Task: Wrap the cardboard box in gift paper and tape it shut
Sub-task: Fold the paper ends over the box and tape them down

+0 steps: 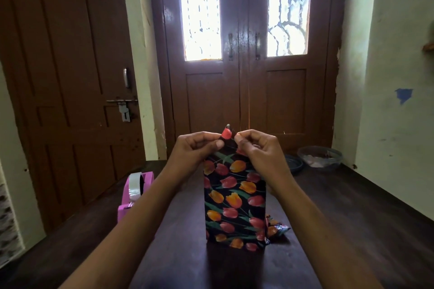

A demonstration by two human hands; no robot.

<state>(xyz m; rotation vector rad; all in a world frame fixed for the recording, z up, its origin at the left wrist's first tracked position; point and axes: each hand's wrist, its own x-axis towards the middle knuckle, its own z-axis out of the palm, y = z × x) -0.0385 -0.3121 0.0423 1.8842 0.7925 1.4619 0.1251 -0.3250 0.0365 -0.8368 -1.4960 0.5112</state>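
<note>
Head view: one cardboard box (234, 204), fully covered in tulip-print gift paper (236, 169), stands on end at the centre of the frame on a dark table (347, 230). The left hand (197, 148) and right hand (257, 148) meet at its top, each pinching the pointed paper flap (226, 134) between thumb and forefinger. The step looks like closing the top end. Next, I judge, the flap needs pressing flat and a strip from the one pink tape dispenser (135, 195) at lower left (loose paper also sticks out at the bottom end). At middle right sit two dishes: a clear bowl (319, 158) and a dark dish (293, 164).
</note>
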